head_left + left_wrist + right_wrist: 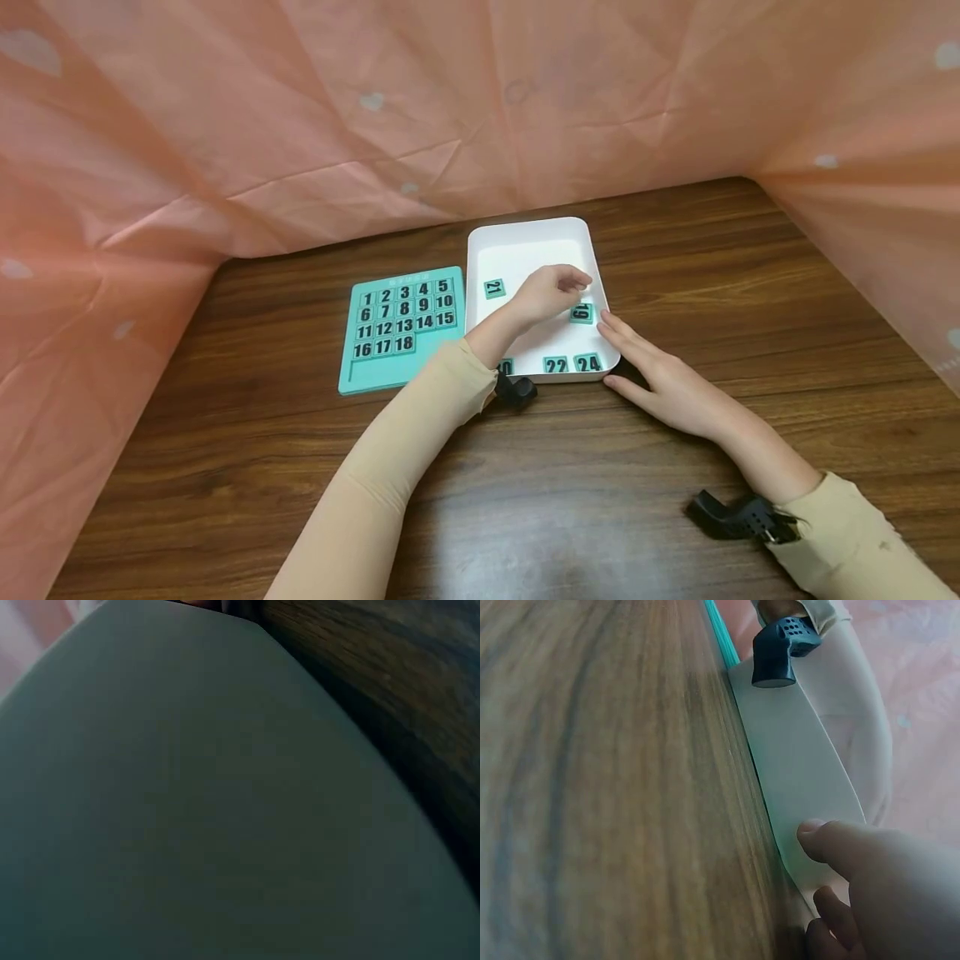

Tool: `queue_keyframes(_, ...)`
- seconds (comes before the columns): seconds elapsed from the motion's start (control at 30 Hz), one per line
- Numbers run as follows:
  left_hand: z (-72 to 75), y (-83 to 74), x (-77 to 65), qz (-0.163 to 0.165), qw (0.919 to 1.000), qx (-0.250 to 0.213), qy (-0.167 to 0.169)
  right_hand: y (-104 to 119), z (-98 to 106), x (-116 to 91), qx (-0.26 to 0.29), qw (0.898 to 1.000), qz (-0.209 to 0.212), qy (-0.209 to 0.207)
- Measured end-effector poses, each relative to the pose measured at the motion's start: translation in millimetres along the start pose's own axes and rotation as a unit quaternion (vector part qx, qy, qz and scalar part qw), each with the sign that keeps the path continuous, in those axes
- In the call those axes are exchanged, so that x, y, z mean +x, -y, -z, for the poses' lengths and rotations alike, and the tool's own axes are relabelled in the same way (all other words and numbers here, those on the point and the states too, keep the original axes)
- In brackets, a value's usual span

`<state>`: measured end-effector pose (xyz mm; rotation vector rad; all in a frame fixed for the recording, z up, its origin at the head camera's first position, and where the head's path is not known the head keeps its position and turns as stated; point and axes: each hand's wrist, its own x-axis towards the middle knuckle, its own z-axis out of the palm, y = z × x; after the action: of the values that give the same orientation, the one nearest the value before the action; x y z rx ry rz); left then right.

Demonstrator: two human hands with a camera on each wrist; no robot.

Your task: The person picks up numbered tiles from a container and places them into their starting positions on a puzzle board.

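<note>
My left hand (551,293) hovers over the white tray (525,233) with its fingers loosely bent, close above the number 19 tile (581,313). No tile shows between its fingers. At the tray's right side lies my right hand (667,387), fingers extended along the wall and thumb at the near corner. In the right wrist view its thumb (825,840) touches the tray's outer wall (787,765). Inside the tray also lie the 21 tile (493,288), the 22 tile (556,365), the 24 tile (588,362) and one partly hidden behind the left wrist.
Left of the tray, a teal number board (382,371) holds tiles 1 to 18 in rows, its lower right part bare. The wooden table (225,433) meets a pink curtain (337,125) at the back and sides. A pale surface fills most of the left wrist view.
</note>
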<state>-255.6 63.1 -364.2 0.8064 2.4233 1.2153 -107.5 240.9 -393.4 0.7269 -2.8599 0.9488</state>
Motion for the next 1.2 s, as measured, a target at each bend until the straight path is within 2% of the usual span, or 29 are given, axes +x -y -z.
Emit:
queue_keyframes(0.13,-0.4,3.7,-1.2,-0.014,0.9987,0.045,0.021,2.5,0.1,-0.1,0.0,1.0,0.0,0.001)
queue_keyframes(0.33,-0.8,6.9,-0.4,-0.031,0.9943,0.086,0.055,3.0,0.7,-0.6,0.001,1.0,0.0,0.0)
queue_keyframes(0.47,-1.3,8.8,-1.0,-0.028,0.9931,0.096,0.061,2.2,0.3,-0.6,0.0,1.0,-0.002,0.003)
queue_keyframes(0.77,-0.4,8.8,-3.5,-0.028,0.9925,0.087,0.082,1.6,-0.2,-0.8,-0.002,1.0,-0.001,0.003)
queue_keyframes(0.93,1.5,8.9,-4.4,-0.029,0.9899,0.091,0.105,1.1,-0.9,-1.8,-0.006,1.0,0.007,-0.005)
queue_keyframes(1.07,2.6,8.5,-5.1,-0.035,0.986,0.107,0.123,0.8,-1.4,-1.8,-0.006,1.0,0.006,-0.005)
queue_keyframes(1.2,2.2,8.2,-5.5,-0.041,0.9839,0.125,0.121,0.7,-1.7,-1.4,-0.004,1.0,0.004,-0.005)
